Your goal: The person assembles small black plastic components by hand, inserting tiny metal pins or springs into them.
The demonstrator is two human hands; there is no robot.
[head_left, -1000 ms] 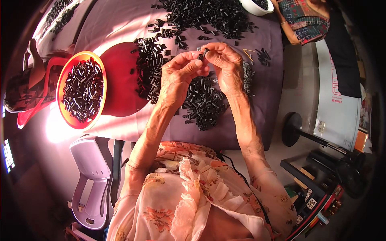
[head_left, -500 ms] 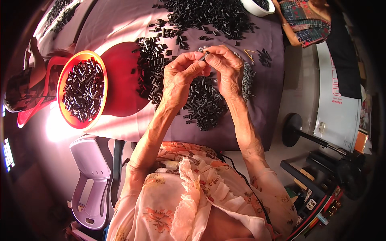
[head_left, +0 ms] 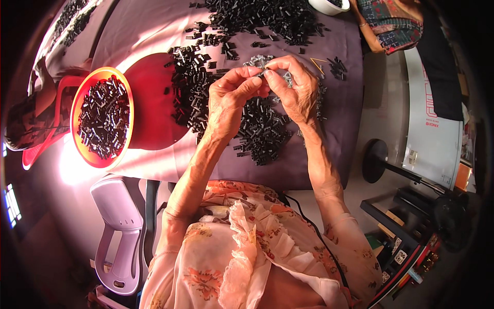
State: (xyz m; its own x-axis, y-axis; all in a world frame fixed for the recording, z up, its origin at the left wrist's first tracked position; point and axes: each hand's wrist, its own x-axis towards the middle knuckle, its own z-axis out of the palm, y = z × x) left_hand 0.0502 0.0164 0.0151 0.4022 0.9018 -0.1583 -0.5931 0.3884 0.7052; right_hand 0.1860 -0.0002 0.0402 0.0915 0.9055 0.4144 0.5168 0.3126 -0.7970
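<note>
My left hand [head_left: 230, 98] and my right hand [head_left: 295, 87] meet fingertip to fingertip above the table, pinching one small black tube [head_left: 261, 75] between them. Under the hands lies a loose heap of small black tubes [head_left: 260, 131] on the grey cloth [head_left: 334, 123]. A cluster of small shiny metal pieces [head_left: 257, 61] lies just beyond the fingertips. Left of my left forearm sits an orange bowl [head_left: 82, 149] filled with black tubes.
A bigger spread of black tubes [head_left: 257, 18] covers the far side of the table. A white bowl [head_left: 329, 6] stands at the far edge. A lavender plastic chair [head_left: 116, 226] is at lower left, a black stand base [head_left: 375, 160] and cluttered shelves [head_left: 411, 242] at right. Another person sits at far left [head_left: 31, 118].
Both hands stay together over the heap; only the fingers have shifted slightly around the small tube.
</note>
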